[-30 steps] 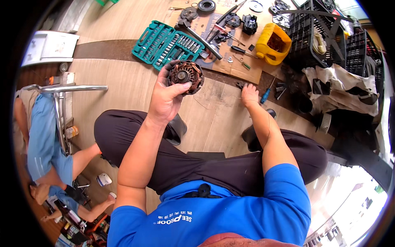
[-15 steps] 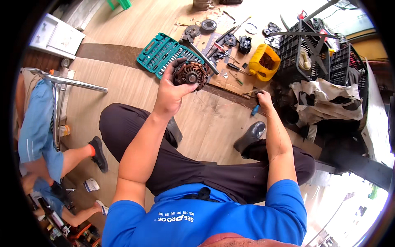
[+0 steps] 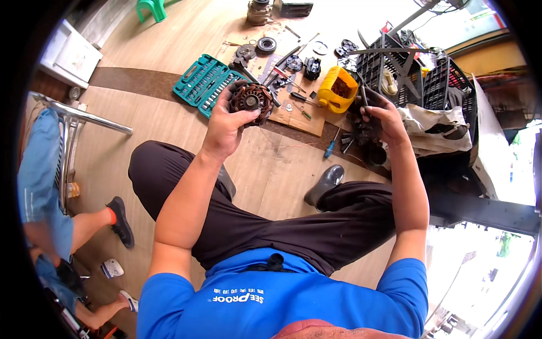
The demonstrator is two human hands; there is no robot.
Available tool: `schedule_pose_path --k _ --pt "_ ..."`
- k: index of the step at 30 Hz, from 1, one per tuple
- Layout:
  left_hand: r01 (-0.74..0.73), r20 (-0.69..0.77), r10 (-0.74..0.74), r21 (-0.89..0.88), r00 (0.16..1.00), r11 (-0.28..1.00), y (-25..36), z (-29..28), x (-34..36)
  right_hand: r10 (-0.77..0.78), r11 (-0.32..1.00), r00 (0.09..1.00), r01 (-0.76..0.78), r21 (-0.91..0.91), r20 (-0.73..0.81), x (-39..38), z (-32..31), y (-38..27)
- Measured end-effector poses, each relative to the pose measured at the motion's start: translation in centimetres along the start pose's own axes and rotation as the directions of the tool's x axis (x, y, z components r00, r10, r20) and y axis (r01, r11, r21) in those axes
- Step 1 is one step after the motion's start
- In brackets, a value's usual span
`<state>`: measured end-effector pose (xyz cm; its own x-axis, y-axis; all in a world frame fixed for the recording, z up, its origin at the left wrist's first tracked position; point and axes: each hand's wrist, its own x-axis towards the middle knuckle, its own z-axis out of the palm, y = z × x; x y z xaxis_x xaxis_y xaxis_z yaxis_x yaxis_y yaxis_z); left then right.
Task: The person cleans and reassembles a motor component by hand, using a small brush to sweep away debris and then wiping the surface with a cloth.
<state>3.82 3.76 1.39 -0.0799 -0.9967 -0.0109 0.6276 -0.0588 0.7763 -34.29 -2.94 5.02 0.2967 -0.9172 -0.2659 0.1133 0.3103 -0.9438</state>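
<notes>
My left hand (image 3: 224, 127) is closed around a round alternator core (image 3: 252, 103) with copper windings and a central shaft, raised above the floor. Its fingers look blackened. Over by the crates, my right hand (image 3: 385, 120) is closed on a dark rod-like thing (image 3: 363, 97), whose kind I cannot make out. Below and left of that hand lies a blue-handled screwdriver (image 3: 331, 148) on the floor. Just left of the right hand stands a cut-open yellow jug (image 3: 351, 103) with copper-coloured bits inside. Behind the alternator core, a teal socket set (image 3: 195, 100) lies open.
Cardboard (image 3: 310, 125) on the floor bears a black-handled screwdriver (image 3: 299, 96), a pulley-like ring (image 3: 266, 44) and other parts. Black crates (image 3: 403, 62) with a stained cloth (image 3: 432, 125) stand at right. A metal-framed chair (image 3: 96, 120) and a seated person's leg (image 3: 90, 223) are at left.
My right hand has moved up and right from the floor near the blue screwdriver, and now holds a dark rod-like thing. The left hand still holds the alternator core. The view has shifted slightly.
</notes>
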Motion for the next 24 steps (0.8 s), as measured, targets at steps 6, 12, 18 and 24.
schedule_pose_path --k 6,12,18,24 --pt "0.015 -0.003 -0.015 0.065 1.000 0.998 -0.6 -0.2 -0.2 -0.007 0.995 0.992 -0.006 0.101 0.127 -3.5 9.3 -1.3" --pt "0.129 0.155 -0.125 -0.017 0.980 0.991 -0.7 0.2 -1.0 0.119 0.947 0.966 -0.181 0.265 0.231 -1.4 13.4 1.8" --pt "0.166 0.110 -0.169 0.043 0.979 0.985 -1.7 1.6 -1.2 -0.005 0.978 0.995 0.025 -0.207 0.097 0.3 14.6 4.7" --pt "0.136 0.031 -0.144 0.188 0.989 0.973 -2.8 1.3 -1.0 -0.324 0.645 0.929 0.354 -0.677 0.178 -0.5 16.4 5.3"
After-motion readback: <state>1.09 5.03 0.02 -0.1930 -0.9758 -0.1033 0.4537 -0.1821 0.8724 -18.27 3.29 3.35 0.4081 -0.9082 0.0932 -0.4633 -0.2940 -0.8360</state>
